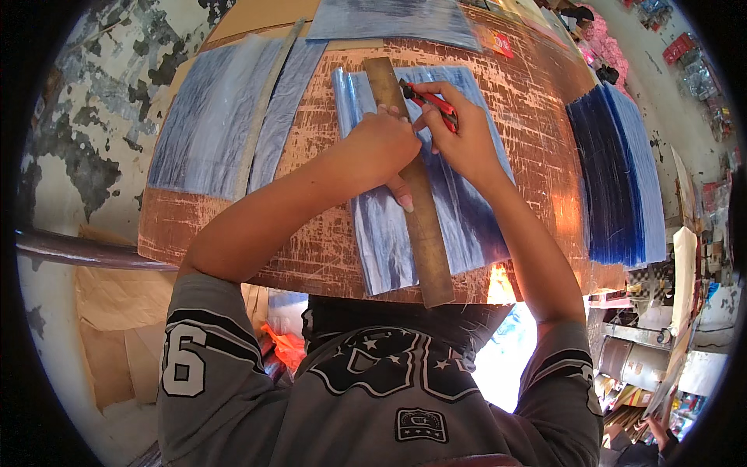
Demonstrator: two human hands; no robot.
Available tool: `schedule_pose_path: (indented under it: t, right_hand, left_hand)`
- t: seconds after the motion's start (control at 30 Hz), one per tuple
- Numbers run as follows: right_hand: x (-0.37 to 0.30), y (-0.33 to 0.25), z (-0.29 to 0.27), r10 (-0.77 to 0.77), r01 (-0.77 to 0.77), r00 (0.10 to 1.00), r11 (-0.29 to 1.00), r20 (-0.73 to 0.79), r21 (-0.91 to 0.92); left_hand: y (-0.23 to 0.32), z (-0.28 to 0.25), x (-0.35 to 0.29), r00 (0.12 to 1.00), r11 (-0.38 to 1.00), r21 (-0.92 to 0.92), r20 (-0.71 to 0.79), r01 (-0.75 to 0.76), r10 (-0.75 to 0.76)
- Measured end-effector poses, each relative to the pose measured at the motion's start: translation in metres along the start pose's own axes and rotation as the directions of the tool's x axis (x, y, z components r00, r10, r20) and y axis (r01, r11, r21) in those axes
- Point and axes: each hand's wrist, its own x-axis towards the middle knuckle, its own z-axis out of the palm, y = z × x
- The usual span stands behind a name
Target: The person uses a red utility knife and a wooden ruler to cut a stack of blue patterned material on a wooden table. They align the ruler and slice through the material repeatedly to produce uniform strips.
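A brown wooden straightedge (432, 241) lies lengthwise over a stack of shiny, bluish clear plastic sheets (467, 226) in front of me. My left hand (385, 148) presses down on the straightedge, fingers curled over it and thumb stretched along its near part. In my right hand (463, 144) is a red and black utility knife (436, 103), gripped between thumb and fingers. Its dark tip points toward the far end of the straightedge, at the right edge. Whether the blade touches the plastic is too small to tell.
The scratched brown tabletop (311, 226) bears another plastic stack (210, 117) at left, with a long strip (268, 109) across it. More sheets (397, 19) lie at the back. A thick blue stack (615, 175) stands at the right edge. Someone's hand (660, 430) shows at lower right.
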Motion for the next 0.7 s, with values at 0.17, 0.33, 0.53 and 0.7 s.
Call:
schedule_pose_path:
  t: [0.17, 0.33, 0.53, 0.7]
  right_hand:
    - [-0.024, -0.018, -0.011, 0.024, -0.025, 0.999, 1.0, 0.027, 0.008]
    - [-0.052, -0.046, -0.025, 0.16, -0.163, 0.982, 0.986, 0.103, 0.019]
    - [-0.102, -0.052, -0.033, 0.069, -0.066, 0.994, 0.997, 0.086, -0.036]
    - [-0.146, -0.081, -0.045, 0.196, -0.188, 0.971, 0.98, 0.137, -0.069]
  left_hand:
    - [0.001, -0.004, -0.002, 0.999, 1.0, -0.011, 0.032, 0.023, -0.023]
    - [0.001, -0.001, -0.002, 0.999, 0.999, 0.011, 0.039, 0.032, -0.032]
    - [0.003, -0.002, -0.001, 0.996, 0.996, 0.071, 0.062, 0.054, -0.059]
    - [0.003, -0.002, 0.0, 0.996, 0.994, 0.096, 0.066, 0.055, -0.062]
